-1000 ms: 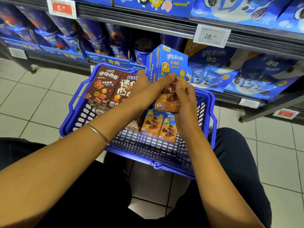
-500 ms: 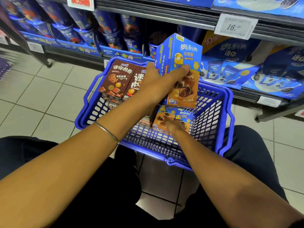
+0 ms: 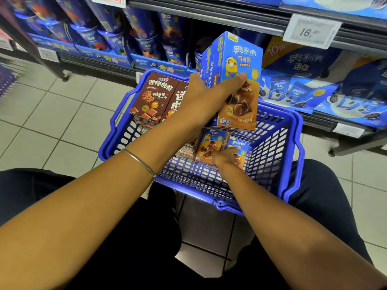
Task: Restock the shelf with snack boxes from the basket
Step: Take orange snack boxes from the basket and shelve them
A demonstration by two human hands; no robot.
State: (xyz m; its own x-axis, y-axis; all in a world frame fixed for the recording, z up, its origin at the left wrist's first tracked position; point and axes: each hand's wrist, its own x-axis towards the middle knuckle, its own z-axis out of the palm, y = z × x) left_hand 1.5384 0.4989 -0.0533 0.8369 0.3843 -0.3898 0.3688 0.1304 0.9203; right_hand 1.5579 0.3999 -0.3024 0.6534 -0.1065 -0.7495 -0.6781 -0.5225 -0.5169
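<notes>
My left hand (image 3: pixel 206 97) grips a stack of blue-and-orange snack boxes (image 3: pixel 238 80) upright above the blue basket (image 3: pixel 272 155), thumb across the front box. My right hand (image 3: pixel 225 158) is down inside the basket, fingers closed on a small blue-and-orange box (image 3: pixel 240 146) beside another of the same kind (image 3: pixel 210 145). Brown cookie boxes (image 3: pixel 154 97) stand at the basket's far left. The shelf (image 3: pixel 230 19) runs behind, with a dark gap straight beyond the held stack.
Blue cup packs (image 3: pixel 144 32) fill the shelf to the left and large blue bags (image 3: pixel 310 80) the right. A price tag reading 16.90 (image 3: pixel 310 32) hangs on the upper rail. My dark-trousered knees flank the basket on the tiled floor (image 3: pixel 52 114).
My right hand let go of the held stack and dropped into the basket onto a small box, which has tilted up. The left hand keeps the stack raised.
</notes>
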